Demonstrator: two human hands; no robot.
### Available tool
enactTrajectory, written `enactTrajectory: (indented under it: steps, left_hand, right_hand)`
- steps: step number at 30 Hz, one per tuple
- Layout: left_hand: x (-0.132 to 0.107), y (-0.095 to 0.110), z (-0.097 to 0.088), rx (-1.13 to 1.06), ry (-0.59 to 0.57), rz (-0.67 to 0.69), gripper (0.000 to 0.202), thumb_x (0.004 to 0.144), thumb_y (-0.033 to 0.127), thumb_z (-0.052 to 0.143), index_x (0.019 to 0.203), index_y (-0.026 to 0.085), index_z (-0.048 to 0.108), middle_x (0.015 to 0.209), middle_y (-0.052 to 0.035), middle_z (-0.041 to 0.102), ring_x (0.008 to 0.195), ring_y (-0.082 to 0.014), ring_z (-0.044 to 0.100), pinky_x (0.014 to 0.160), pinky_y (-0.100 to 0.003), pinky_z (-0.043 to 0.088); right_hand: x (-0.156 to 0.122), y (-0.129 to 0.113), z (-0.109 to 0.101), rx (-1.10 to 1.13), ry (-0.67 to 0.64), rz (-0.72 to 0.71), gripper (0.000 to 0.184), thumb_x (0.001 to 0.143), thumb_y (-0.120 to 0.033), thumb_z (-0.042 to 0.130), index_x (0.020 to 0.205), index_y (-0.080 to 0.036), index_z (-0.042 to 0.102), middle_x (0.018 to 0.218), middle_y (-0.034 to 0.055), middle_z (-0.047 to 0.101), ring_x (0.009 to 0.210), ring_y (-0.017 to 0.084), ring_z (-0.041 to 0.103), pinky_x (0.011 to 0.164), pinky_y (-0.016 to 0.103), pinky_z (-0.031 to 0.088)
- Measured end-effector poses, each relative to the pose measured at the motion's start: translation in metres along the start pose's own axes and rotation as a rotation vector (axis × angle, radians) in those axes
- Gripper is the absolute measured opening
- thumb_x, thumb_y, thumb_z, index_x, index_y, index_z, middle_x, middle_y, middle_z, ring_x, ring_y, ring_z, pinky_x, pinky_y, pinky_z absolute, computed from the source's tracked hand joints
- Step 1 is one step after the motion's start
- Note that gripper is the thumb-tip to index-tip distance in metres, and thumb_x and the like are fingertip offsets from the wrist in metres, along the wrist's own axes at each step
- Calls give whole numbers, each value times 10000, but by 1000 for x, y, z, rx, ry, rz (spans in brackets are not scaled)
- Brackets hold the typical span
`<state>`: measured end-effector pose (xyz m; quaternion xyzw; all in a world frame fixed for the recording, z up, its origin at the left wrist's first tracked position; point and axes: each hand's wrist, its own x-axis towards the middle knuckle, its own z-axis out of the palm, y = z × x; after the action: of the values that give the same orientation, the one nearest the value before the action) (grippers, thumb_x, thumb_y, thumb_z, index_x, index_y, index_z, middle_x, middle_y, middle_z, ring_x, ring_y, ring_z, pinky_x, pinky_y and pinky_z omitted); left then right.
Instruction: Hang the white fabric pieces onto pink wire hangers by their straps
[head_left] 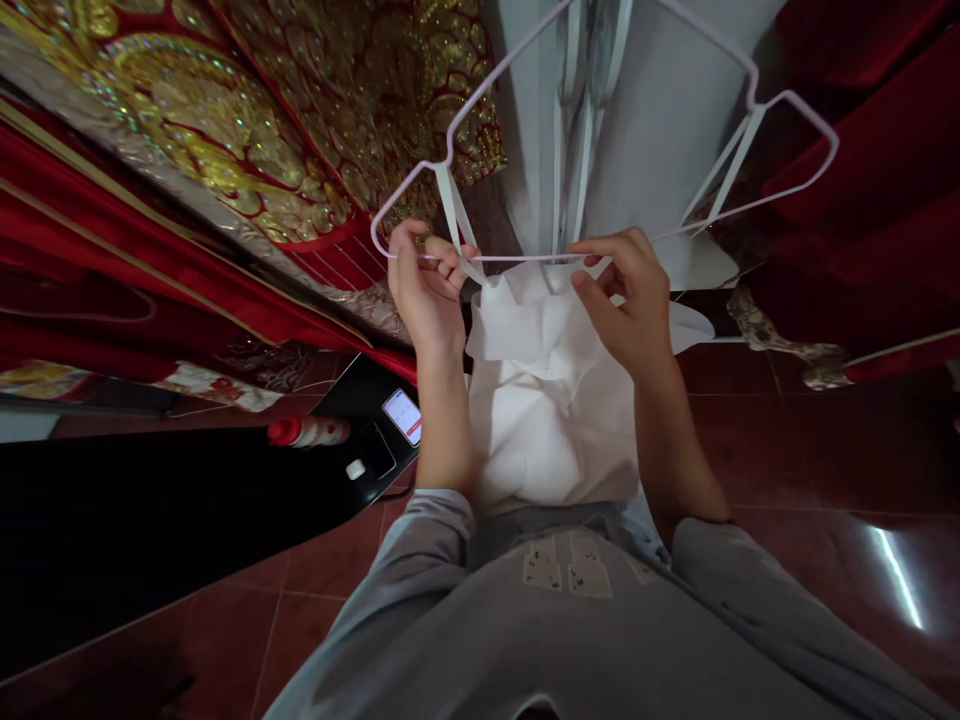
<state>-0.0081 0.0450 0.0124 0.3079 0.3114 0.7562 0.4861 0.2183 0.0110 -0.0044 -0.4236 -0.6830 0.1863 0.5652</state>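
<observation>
A pale lilac wire hanger (787, 100) hangs in front of me, with white straps looped over both of its shoulders. From the straps a white garment (547, 400) drops down between my forearms. My left hand (424, 280) is closed, pinching the hanger's lower bar and the left strap near the hanger's left corner. My right hand (626, 295) is closed on the garment's top edge just under the bar, fingers curled into the cloth. Both grey sleeves are pushed up.
Red cloth with heavy gold embroidery (247, 130) hangs at the left, dark red velvet (885, 200) at the right. A black table (150, 520) at the lower left carries a lit phone (403, 415), a red-capped bottle (307, 432) and a small white object (355, 468). The floor is red tile (810, 450).
</observation>
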Motion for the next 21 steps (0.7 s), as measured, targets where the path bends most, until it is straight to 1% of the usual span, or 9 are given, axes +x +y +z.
enactTrajectory:
  steps: [3,5,7,10,12,14,18,20,21]
  left_hand:
    - [-10,-12,2,4,-7,58,245,1178,459,503,1066,311,664,988,13,786,884,-188,719,895,-372,578]
    - [-20,-18,2,41,-41,135,149,1086,446,672,1080,299,693,1124,-5,819,955,-202,749,929,-381,594]
    - [-32,-22,0,167,-61,192,198,1005,461,770,1036,269,729,1101,-37,822,1035,-220,763,986,-377,592]
    - [-49,-20,-2,429,-50,248,302,992,540,780,1000,239,772,1049,-53,814,1061,-230,756,1055,-382,575]
    - [-58,-12,-2,533,-40,293,321,1000,565,780,1002,245,800,1002,-40,801,1018,-227,743,1039,-378,574]
    - [-64,1,2,561,-55,306,297,1005,545,797,954,253,815,951,-35,782,961,-224,725,984,-368,573]
    - [-64,33,17,430,-148,199,177,1022,408,777,945,269,854,937,-57,787,892,-222,713,777,-329,551]
    - [-54,50,26,292,-166,118,199,1055,346,691,1028,271,872,1045,-74,821,985,-234,736,711,-307,546]
    - [-48,59,30,227,-170,80,249,1082,335,635,1072,258,871,1141,-82,833,1090,-246,743,722,-302,564]
  right_hand:
    - [-4,-1,-2,-32,24,-1,226,1056,-478,649,1190,-335,761,1074,28,667,698,99,487,636,298,488]
    - [-6,-2,-2,-48,15,-2,264,1069,-512,618,1226,-348,752,1100,35,679,712,113,491,649,315,504]
    - [-9,-3,2,-40,22,-6,302,1072,-535,606,1252,-335,742,1123,38,682,703,111,485,650,319,506]
    - [-12,-4,10,-9,50,-15,320,1075,-528,607,1258,-299,737,1132,39,686,705,101,502,643,298,490]
    - [-13,-6,13,7,65,-18,313,1081,-517,601,1249,-292,738,1137,43,692,736,105,536,647,292,490]
    - [-12,-7,14,8,65,-14,333,1085,-534,582,1250,-288,735,1148,49,694,773,121,568,662,307,507]
    - [-9,-12,9,-23,-23,42,352,1083,-565,563,1305,-337,715,1207,46,697,772,132,549,697,355,549]
    - [-8,-14,6,-25,-44,63,335,1075,-566,570,1305,-370,714,1220,39,702,757,134,534,705,371,560]
    - [-8,-14,5,-21,-43,66,331,1070,-568,574,1299,-377,718,1219,37,705,757,138,537,705,377,563]
